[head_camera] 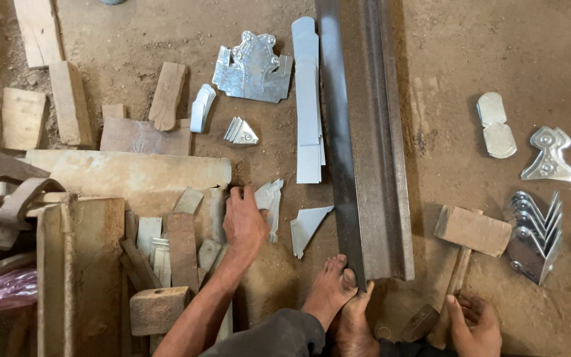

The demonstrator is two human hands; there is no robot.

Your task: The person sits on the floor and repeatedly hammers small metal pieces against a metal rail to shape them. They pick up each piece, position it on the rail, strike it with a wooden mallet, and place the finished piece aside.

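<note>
Pinching bent, shiny sheet-metal piece [270,198]: left hand [244,221]; right hand [474,324] grip seemingly wrapping wooden mallet [467,241] handle.

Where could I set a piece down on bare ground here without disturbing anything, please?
Bare dirt lies right of the long steel rail, above the oval plates. More lies above the embossed sheet. Around the left hand it is crowded with wood blocks and offcuts.

A sheet-metal workshop on a bare dirt floor [166,33]: a long dark steel rail [365,132] lies as an anvil, with shiny cut tin pieces [254,67], rough wooden blocks [71,102] and a wooden mallet [467,235] scattered around.
</note>
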